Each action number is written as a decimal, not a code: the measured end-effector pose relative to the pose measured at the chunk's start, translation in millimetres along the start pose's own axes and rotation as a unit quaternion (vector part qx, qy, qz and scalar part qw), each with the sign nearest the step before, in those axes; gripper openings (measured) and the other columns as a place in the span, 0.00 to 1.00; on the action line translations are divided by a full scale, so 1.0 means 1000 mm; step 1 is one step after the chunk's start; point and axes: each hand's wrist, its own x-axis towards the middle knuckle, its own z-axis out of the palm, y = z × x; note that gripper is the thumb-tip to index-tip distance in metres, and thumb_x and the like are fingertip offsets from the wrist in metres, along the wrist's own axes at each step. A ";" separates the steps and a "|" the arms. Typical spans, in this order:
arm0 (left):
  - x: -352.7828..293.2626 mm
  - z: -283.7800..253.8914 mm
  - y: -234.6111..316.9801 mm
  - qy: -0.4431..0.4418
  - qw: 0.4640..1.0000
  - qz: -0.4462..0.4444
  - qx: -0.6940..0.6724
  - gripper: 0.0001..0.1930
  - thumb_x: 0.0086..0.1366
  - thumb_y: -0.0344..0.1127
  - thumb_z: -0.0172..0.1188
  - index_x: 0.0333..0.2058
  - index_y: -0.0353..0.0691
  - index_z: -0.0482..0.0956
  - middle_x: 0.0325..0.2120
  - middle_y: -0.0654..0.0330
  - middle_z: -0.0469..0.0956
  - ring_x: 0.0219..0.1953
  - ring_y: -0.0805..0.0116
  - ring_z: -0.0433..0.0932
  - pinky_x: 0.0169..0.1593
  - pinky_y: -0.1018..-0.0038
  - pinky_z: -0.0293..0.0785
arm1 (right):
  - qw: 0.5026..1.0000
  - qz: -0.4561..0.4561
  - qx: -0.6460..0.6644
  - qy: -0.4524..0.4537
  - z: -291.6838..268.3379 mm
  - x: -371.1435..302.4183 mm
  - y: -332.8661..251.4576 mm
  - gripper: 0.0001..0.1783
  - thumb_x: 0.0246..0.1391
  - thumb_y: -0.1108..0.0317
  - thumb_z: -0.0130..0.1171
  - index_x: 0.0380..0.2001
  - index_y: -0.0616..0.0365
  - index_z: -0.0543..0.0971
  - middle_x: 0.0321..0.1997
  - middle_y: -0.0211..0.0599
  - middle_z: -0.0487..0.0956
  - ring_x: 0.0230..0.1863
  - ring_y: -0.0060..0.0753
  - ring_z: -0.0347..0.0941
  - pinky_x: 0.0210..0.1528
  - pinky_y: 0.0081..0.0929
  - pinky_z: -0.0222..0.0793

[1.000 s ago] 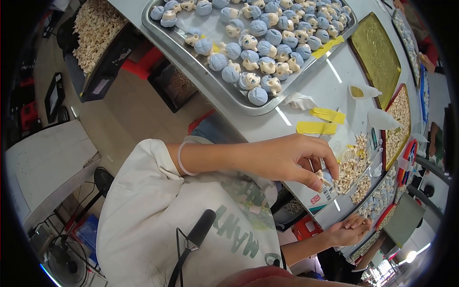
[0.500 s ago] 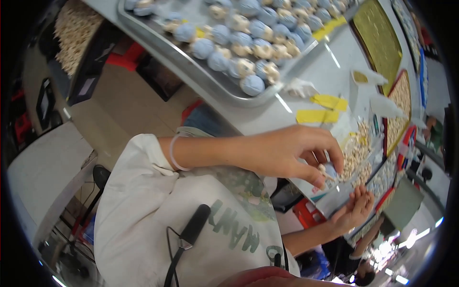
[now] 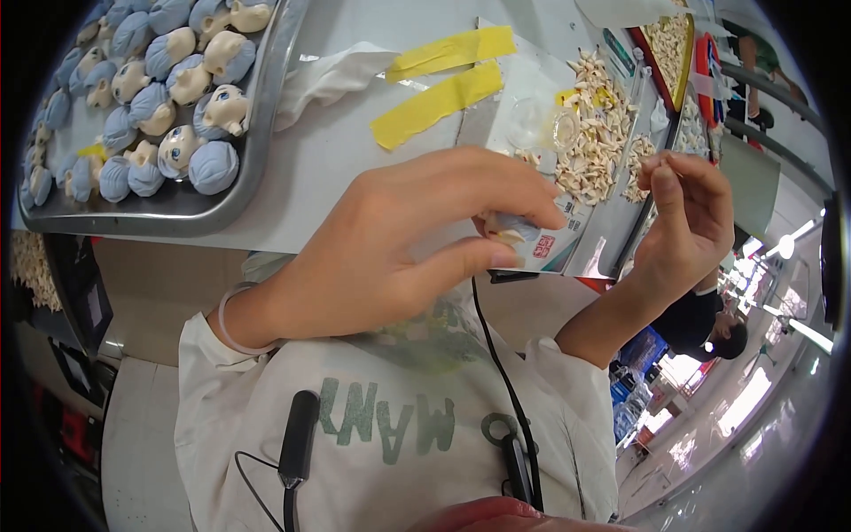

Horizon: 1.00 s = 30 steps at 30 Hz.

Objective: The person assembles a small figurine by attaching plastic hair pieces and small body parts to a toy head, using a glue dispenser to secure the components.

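My left hand [image 3: 399, 235] is closed on a small doll head [image 3: 510, 232] with blue hair and cream skin, held between thumb and fingers above the table's near edge. To its right, my right hand [image 3: 687, 213] is raised with thumb and fingertips pinched together. Whatever lies in that pinch is too small to make out. Just beyond both hands spreads a pile of small cream-coloured pointed pieces [image 3: 596, 142]. At the left, a metal tray [image 3: 199, 222] bears many similar doll heads [image 3: 214, 168].
Yellow tape strips [image 3: 439, 106] and a crumpled white tissue [image 3: 332, 82] lie between tray and pile. A clear round dish [image 3: 565, 130] sits by the pile. Farther right stands a red-edged tray [image 3: 667, 49]. Another person [image 3: 696, 319] in dark clothing is at the right.
The view has turned, so the tray shows farther left. My right hand has gone from loosely spread fingers to a raised pinch. The doll head stays in my left hand.
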 end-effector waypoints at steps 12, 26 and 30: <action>-0.001 0.004 -0.002 0.006 0.999 -0.002 0.031 0.14 0.42 0.27 0.64 0.31 0.34 0.76 0.31 0.58 0.74 0.35 0.65 0.72 0.39 0.76 0.68 | 0.983 -0.097 -0.059 -0.143 0.035 0.020 0.003 0.09 0.31 0.86 0.57 0.22 0.66 0.75 0.25 0.35 0.72 0.28 0.23 0.67 0.31 0.16 0.62; 0.002 0.003 -0.006 0.046 0.998 0.024 0.025 0.14 0.42 0.25 0.63 0.31 0.32 0.74 0.31 0.53 0.75 0.36 0.61 0.73 0.41 0.72 0.68 | 0.946 -0.154 -0.238 -0.157 0.036 0.024 -0.004 0.09 0.28 0.84 0.60 0.19 0.67 0.73 0.25 0.34 0.68 0.29 0.24 0.64 0.34 0.16 0.59; 0.003 0.004 -0.005 0.032 0.998 0.049 0.005 0.15 0.42 0.24 0.63 0.33 0.32 0.73 0.32 0.52 0.74 0.37 0.60 0.73 0.42 0.71 0.67 | 0.944 -0.159 -0.225 -0.180 0.034 0.020 -0.002 0.09 0.28 0.84 0.60 0.19 0.67 0.73 0.25 0.33 0.69 0.29 0.24 0.64 0.33 0.16 0.59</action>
